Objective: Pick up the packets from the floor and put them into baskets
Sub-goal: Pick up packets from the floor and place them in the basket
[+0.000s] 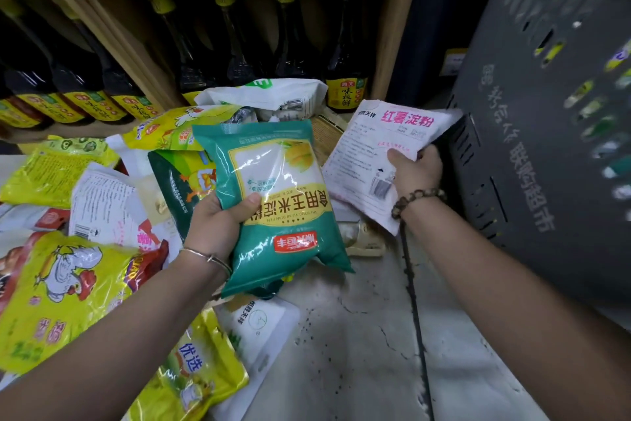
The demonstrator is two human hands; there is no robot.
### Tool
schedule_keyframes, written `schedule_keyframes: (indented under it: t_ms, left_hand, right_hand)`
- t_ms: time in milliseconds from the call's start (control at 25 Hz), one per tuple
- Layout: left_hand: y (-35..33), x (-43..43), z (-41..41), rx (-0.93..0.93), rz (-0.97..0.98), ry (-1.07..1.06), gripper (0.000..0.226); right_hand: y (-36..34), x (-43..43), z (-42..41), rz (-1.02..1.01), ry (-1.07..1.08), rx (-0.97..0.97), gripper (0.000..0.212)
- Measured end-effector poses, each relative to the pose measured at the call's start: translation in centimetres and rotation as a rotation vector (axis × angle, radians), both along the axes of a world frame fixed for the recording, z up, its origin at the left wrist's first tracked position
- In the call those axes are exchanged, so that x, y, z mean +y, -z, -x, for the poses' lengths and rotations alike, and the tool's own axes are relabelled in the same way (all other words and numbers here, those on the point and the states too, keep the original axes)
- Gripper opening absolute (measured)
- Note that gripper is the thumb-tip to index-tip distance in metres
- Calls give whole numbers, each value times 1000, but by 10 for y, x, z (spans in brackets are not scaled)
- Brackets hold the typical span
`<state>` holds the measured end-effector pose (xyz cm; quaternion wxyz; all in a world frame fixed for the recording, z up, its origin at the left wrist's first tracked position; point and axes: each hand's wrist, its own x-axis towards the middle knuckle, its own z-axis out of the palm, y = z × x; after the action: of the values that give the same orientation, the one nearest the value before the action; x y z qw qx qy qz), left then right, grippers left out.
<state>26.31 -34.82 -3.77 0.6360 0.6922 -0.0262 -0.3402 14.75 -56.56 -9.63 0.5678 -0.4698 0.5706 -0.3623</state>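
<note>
Step in hand, as judged: both held packets are bound for the tall dark grey perforated plastic basket (546, 120). The right hand (415, 171), hard against the basket's near wall, grips a flat white packet with pink lettering (368, 147) by its lower corner, fingers (429, 151) curled over the edge and thumb pressed on the face. The left hand (218, 219), well left of the basket, clasps a plump teal-green plastic packet (273, 188) with a clear window showing white powder; the thumb lies across the front and the other fingers are hidden behind. The basket's opening does not show, so the lift height cannot be confirmed. Recommendation: deliver the white packet first, since it is nearest, then bring the teal one across; its glossy film looks slippery and well filled, so a firm clasp is advised. Left of the basket, yellow and white packets (51, 294) lie heaped on the pale grey floor (358, 335), not yet collected.
</note>
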Motion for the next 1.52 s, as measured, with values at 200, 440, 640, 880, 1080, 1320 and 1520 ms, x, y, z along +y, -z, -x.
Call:
schedule_keyframes:
  t_ms: [200, 440, 640, 880, 1080, 1320, 1520]
  left_hand:
    - [-27, 6, -10, -74, 67, 22, 27]
    - [-70, 13, -17, -170, 247, 12, 31]
    - [-110, 14, -11, -195, 420, -37, 36]
    - [-151, 3, 2, -208, 535, -96, 9]
    - [-179, -13, 23, -194, 621, -96, 13]
    - [-212, -35, 47, -147, 763, -36, 22]
    - [-224, -64, 79, -57, 846, 92, 12]
  right_hand:
    - [-40, 47, 34, 213, -207, 30, 24]
    - [-97, 83, 34, 392, -199, -86, 20]
    - [-158, 90, 28, 496, -85, -288, 20]
    - [-224, 95, 45, 582, -31, -340, 19]
    - [-276, 102, 65, 558, -35, -442, 15]
    - [-329, 92, 93, 570, -20, -581, 14]
    - [-350, 64, 153, 426, 57, -459, 21]
